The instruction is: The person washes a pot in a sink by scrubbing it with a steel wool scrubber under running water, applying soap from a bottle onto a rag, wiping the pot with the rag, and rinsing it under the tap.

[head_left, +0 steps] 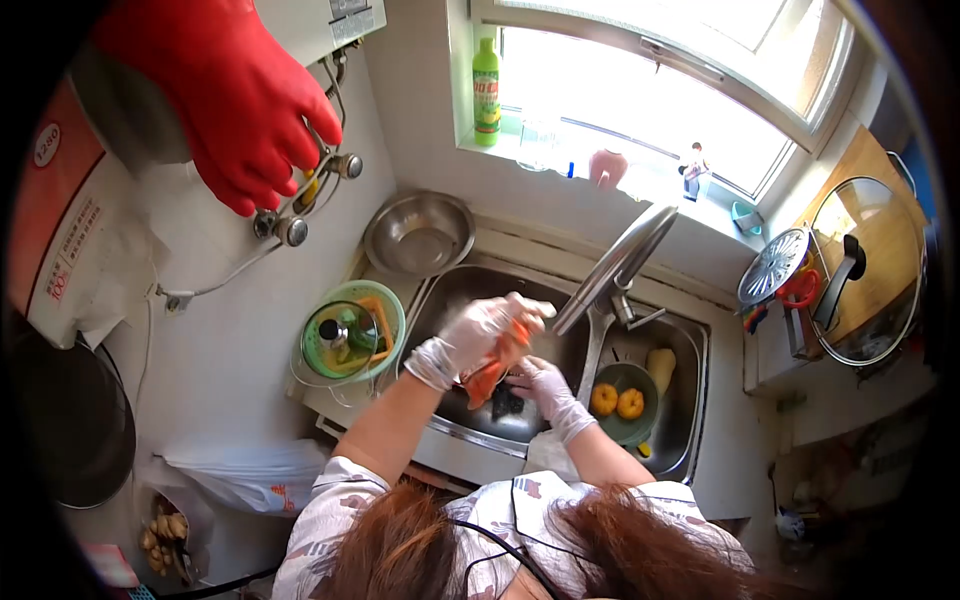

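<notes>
An irregular orange-red piece (486,384), blurred, is at the centre of the frame above the left sink basin (530,285), near a dark clump (508,402). The basin's front rim (480,436) runs just below; bare steel opens above, with the faucet (632,252) bordering upper right. The gloved left hand's (478,335) grip curls around the piece; whether the right hand (548,392) pinches anything, I cannot tell.

A blurred orange-red piece (484,385) is held over the steel sink (480,288).
</notes>
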Demonstrator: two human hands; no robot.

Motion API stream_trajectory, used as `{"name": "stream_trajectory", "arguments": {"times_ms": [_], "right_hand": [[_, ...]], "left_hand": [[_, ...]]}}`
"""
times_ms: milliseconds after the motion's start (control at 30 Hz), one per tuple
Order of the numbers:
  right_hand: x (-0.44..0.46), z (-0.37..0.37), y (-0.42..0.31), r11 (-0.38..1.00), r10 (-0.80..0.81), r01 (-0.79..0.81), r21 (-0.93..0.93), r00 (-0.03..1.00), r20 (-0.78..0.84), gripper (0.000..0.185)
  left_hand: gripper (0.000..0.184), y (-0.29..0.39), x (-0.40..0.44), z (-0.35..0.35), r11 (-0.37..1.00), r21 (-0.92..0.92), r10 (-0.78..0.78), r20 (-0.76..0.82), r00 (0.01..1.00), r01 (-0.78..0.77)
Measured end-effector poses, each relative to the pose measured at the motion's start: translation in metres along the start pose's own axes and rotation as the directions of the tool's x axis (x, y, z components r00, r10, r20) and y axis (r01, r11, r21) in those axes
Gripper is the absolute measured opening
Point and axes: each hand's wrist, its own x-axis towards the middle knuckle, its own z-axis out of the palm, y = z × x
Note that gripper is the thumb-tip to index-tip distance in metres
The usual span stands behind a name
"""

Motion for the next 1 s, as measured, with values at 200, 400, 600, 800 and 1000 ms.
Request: {"name": "stream_trajectory", "arguments": {"times_ms": [200,400,600,800,1000], "right_hand": [[0.006,0.038,-0.016,0.77,-0.264,-0.198,0.607,0.766,0.586,0.044],[0.047,0.046,0.018,0.502,-0.364,-0.263,0.824,0.8,0.477,0.034],[0.037,0.02,-0.019,0.356,-0.174,-0.305,0.883,0.907,0.383,0.047],[-0.011,-0.009,-0.022,0.346,-0.094,-0.178,0.921,0.97,0.223,0.047],[-0.055,-0.035,0.003,0.302,-0.077,-0.086,0.949,0.99,0.114,0.054]], "left_hand": [[0.044,-0.041,0.001,-0.012,0.788,-0.549,-0.203,0.194,0.96,0.277],[0.034,-0.108,0.021,-0.053,0.985,0.034,-0.152,-0.268,0.951,0.167],[0.025,-0.012,0.059,-0.041,0.457,0.884,0.367,-0.291,0.883,0.101],[0.035,0.071,0.215,-0.165,0.323,0.946,0.844,-0.272,0.463,-0.032],[0.074,0.103,0.336,-0.233,0.465,0.882,0.792,-0.45,0.412,0.07]]}}
